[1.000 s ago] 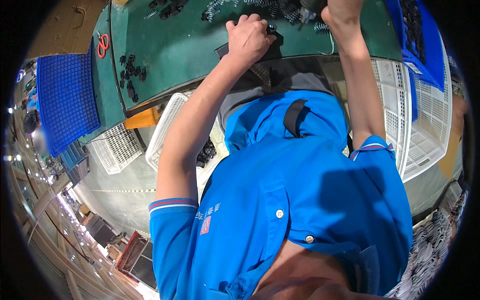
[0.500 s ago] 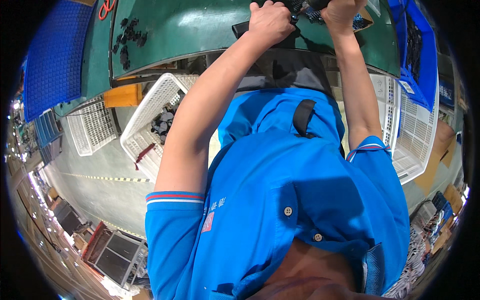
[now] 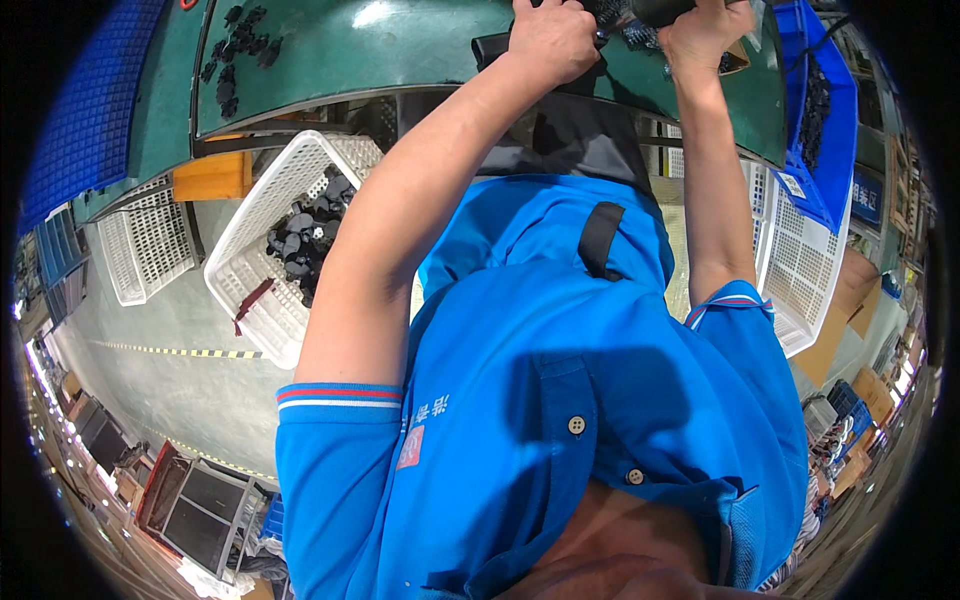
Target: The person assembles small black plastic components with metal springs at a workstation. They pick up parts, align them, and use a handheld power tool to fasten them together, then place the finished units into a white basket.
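Note:
Both my hands are over the green table at the top edge of the view, partly cut off by it. My left hand is closed, its fingers curled down at a black piece; what they grip is hidden. A flat black part lies beside its wrist. My right hand is closed round a dark, rounded object, whose kind I cannot make out. Between the hands are small dark parts. Under my right hand, a cardboard box shows in part.
Loose black parts lie at the table's left. A white basket holding dark pieces stands below the table edge. A blue bin with black pieces sits at the right, above white crates. A blue mat-like tray is at far left.
The view has shifted, so the table and baskets sit farther left and more of the left basket's dark pieces show. My right hand is slightly right and higher; both hands stay closed.

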Tool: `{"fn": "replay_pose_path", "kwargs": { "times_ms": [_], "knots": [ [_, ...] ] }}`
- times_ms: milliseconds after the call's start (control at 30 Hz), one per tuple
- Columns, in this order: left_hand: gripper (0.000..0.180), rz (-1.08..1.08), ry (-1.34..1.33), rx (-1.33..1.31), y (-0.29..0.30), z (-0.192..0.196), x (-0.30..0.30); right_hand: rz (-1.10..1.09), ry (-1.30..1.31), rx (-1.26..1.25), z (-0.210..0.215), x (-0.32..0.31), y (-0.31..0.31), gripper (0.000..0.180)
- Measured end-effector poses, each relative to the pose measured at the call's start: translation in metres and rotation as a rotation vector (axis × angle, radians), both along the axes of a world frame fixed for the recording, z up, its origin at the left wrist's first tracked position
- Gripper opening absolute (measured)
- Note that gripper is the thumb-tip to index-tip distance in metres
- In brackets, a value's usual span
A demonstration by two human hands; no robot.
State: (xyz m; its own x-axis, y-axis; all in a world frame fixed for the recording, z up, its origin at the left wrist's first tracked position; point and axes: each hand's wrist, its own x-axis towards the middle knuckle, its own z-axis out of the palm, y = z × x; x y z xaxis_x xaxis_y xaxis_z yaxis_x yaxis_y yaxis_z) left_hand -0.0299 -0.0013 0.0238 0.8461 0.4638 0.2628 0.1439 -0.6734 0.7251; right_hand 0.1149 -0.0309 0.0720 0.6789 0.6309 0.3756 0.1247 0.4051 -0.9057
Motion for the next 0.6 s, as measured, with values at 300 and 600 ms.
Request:
{"fn": "replay_pose_path", "kwargs": {
  "times_ms": [300, 600],
  "knots": [
    [0.028, 0.305, 0.344, 0.386, 0.016, -0.046, 0.016, -0.131, -0.075, -0.133, 0.024, 0.025, -0.024, 0.024],
    [0.037, 0.339, -0.049, -0.017, 0.016, 0.014, -0.034, -0.588, -0.771, -1.285, -0.046, 0.205, -0.074, 0.063]
  ]
}}
